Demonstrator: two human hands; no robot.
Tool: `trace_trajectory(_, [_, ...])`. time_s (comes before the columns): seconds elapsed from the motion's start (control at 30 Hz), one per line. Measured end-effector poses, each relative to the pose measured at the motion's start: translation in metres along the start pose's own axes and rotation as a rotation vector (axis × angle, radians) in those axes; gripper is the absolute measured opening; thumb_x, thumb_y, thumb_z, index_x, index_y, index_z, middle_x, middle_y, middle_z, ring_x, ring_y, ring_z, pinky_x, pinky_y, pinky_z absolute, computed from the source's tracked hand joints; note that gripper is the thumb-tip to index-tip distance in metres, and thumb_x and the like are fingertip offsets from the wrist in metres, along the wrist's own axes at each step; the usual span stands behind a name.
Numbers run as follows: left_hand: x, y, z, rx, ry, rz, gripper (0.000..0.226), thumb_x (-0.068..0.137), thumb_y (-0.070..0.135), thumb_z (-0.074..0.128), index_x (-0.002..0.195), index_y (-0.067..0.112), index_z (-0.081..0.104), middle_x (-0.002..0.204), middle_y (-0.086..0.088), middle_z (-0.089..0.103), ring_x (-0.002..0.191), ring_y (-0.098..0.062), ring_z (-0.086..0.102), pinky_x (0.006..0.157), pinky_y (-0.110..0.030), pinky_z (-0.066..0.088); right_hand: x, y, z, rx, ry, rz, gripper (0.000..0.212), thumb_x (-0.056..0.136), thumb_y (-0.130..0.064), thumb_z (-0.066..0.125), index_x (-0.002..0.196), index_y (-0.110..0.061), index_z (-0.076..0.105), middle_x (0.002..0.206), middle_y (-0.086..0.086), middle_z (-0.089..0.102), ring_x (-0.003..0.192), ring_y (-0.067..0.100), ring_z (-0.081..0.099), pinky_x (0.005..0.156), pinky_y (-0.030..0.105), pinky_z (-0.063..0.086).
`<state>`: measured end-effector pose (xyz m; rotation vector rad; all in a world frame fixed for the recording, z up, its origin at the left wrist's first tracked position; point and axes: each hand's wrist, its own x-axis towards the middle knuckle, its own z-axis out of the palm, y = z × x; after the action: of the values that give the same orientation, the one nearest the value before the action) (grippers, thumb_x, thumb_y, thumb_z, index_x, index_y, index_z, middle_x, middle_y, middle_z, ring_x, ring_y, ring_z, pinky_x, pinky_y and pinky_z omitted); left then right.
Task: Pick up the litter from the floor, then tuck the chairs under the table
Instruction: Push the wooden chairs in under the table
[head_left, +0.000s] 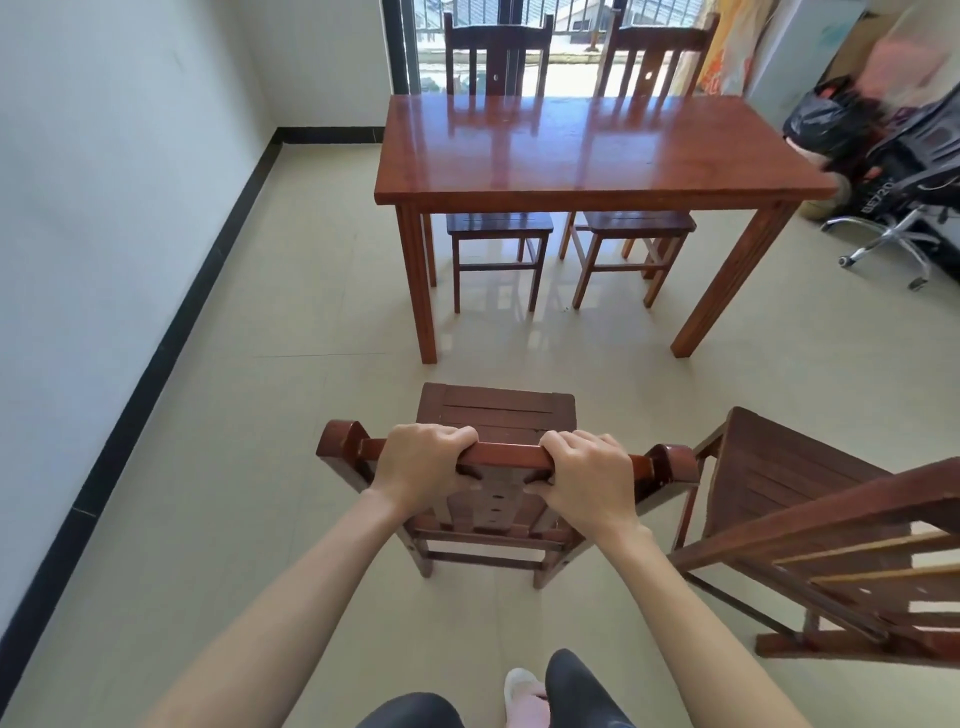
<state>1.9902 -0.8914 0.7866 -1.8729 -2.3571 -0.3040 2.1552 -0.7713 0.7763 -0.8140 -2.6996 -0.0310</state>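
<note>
I see the pale tiled floor (260, 441) filling most of the frame, with a white wall down the left edge. In the upper centre stands the glossy reddish-brown rectangular wooden bench (597, 150). Two dark wooden slat-back chairs are tucked under its far side: the far left chair (497, 228) and the far right chair (636, 223), seats beneath the top. At the lower right a third wooden slat-back chair (810, 525) stands well apart from the bench, angled. In the lower centre is the near wooden chair (496, 415), seat facing the bench but short of it, clear floor between them. My left hand (415, 465) and right hand (587, 480) both grip the top rail of its back, fingers curled over the rail, thumbs underneath. At the upper right edge sit a black office chair (904, 171) and a black plastic bag (821, 119). I can spot no litter on the visible floor.
</note>
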Motion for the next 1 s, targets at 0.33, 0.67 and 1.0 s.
trace_trajectory(0.33, [0.086, -0.030, 0.008, -0.015, 0.022, 0.053, 0.042, 0.057, 0.050, 0.081, 0.067, 0.017, 0.057, 0.051, 0.004, 0.062, 0.042, -0.019, 0.056, 0.046, -0.010, 0.006, 0.081, 0.037, 0.017, 0.023, 0.051, -0.029, 0.044, 0.044, -0.045, 0.086, 0.067, -0.019, 0.059, 0.060, -0.006, 0.066, 0.054, 0.017, 0.062, 0.052, 0.021, 0.043])
trace_trajectory(0.67, [0.206, -0.052, 0.030, -0.010, 0.036, 0.002, 0.038, 0.065, 0.047, 0.077, 0.077, 0.015, 0.062, 0.061, 0.000, 0.067, 0.052, -0.021, 0.061, 0.044, -0.012, 0.016, 0.194, 0.110, 0.045, 0.025, 0.077, -0.100, 0.046, 0.044, -0.047, 0.087, 0.067, -0.019, 0.059, 0.056, -0.006, 0.064, 0.049, 0.015, 0.059, 0.055, 0.016, 0.032])
trace_trajectory(1.0, [0.294, -0.079, 0.048, 0.040, 0.018, -0.069, 0.050, 0.043, 0.056, 0.083, 0.060, 0.021, 0.053, 0.044, 0.010, 0.055, 0.037, -0.011, 0.050, 0.039, -0.009, 0.009, 0.280, 0.160, 0.076, 0.068, 0.024, -0.131, 0.046, 0.041, -0.047, 0.085, 0.066, -0.021, 0.057, 0.056, -0.008, 0.062, 0.053, 0.015, 0.059, 0.051, 0.022, 0.042])
